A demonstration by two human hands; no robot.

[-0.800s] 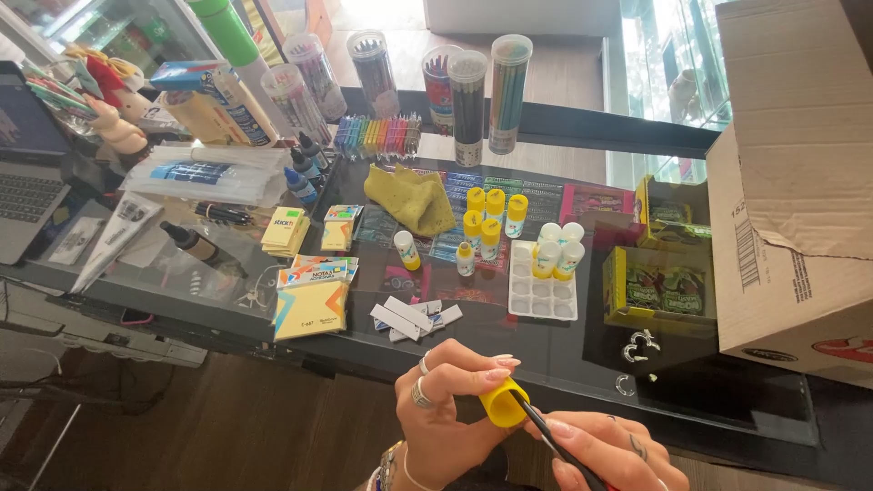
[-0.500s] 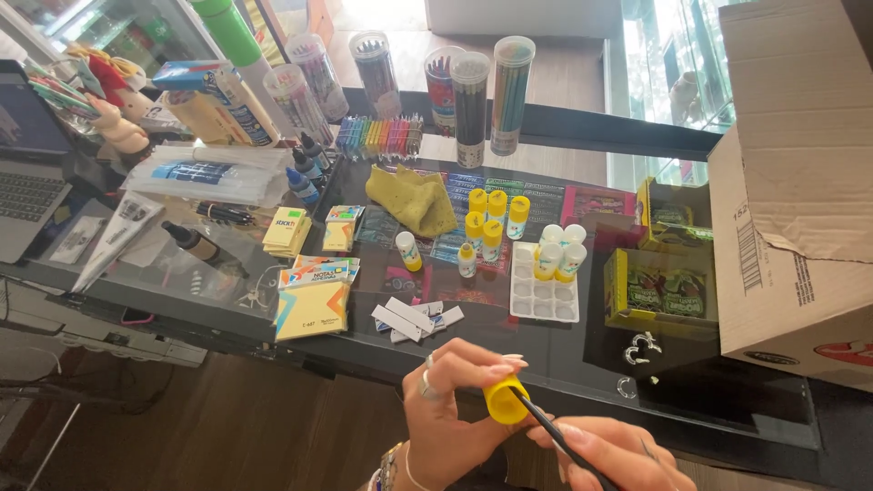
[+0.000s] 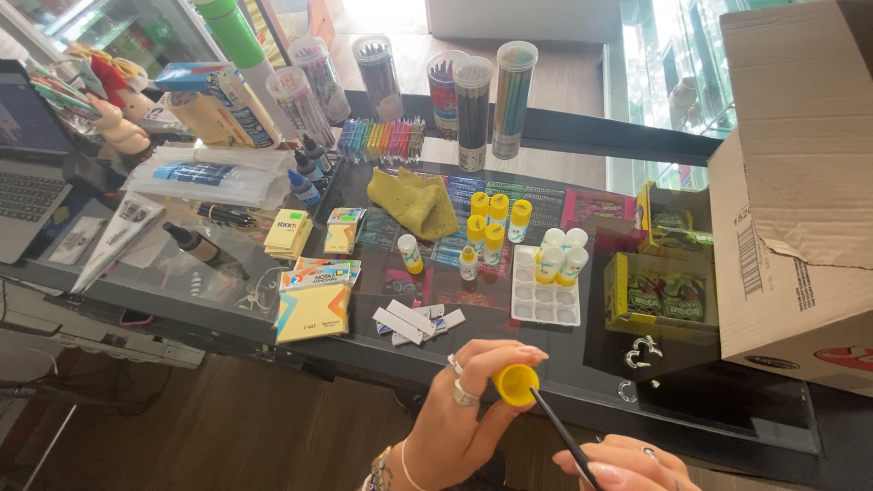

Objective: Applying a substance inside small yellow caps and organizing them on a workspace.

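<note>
a small yellow cap is pinched in the left hand below the table edge while a thin black stick, clamped in the right hand, is poked into it, so the other yellow-capped bottles look untouched.

A stationery counter, crowded — dark glass top under bright window light.

Clear tubes of coloured pencils stand at the back, a row of rainbow markers before them. A crumpled yellow cloth lies mid-counter, beside small yellow-capped bottles and a white compartment tray. Sticky-note pads sit near the front edge — a laptop far left, an open cardboard box at right.
</note>
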